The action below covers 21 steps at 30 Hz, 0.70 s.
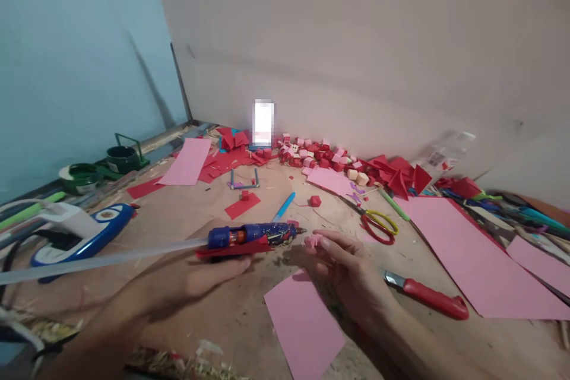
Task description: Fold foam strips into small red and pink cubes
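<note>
In my left hand (200, 276) is a blue glue gun (267, 231), gripped by its underside, with a long clear glue stick (111, 257) running out of its back to the left. The nozzle points right, toward my right hand (350, 261). Between the thumb and fingers of that hand I pinch a small folded pink paper piece (313, 241), a short way from the nozzle tip. Below lies a pink paper sheet (305, 323). Just beyond the gun are a blue pen-like stick (285, 205) and a small red paper cube (314, 200).
Scissors (378, 227) and a red-handled utility knife (427, 297) lie to the right, beside large pink sheets (463, 255). Many paper cubes (312, 154) are piled along the wall near a lit phone (263, 122). A blue-and-white power strip (93, 234) sits at left.
</note>
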Each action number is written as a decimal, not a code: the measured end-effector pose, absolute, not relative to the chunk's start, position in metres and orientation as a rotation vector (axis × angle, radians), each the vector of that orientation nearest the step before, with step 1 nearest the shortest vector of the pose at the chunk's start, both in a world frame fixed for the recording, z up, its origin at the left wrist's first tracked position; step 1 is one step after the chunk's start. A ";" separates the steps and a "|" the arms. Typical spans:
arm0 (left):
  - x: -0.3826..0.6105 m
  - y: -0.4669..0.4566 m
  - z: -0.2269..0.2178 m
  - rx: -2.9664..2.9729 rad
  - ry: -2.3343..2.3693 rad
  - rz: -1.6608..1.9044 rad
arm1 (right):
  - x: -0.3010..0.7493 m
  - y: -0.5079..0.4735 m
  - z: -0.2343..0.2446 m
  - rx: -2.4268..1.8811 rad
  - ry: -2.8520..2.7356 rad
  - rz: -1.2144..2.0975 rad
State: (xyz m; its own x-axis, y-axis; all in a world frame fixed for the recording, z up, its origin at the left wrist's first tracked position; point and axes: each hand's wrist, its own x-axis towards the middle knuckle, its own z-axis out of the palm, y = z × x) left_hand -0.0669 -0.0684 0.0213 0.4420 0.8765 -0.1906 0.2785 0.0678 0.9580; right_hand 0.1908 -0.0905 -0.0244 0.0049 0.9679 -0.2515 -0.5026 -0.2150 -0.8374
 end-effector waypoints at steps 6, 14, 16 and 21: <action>-0.065 -0.064 0.014 1.534 1.062 0.524 | 0.192 -0.091 -0.021 -1.043 -0.539 1.579; -0.068 -0.060 -0.002 1.511 1.137 0.323 | 0.195 -0.089 -0.024 -1.069 -0.510 1.585; -0.068 -0.059 -0.003 1.517 1.118 0.316 | 0.194 -0.090 -0.024 -1.070 -0.511 1.585; -0.067 -0.061 -0.006 1.440 1.092 0.409 | 0.193 -0.090 -0.023 -1.051 -0.528 1.608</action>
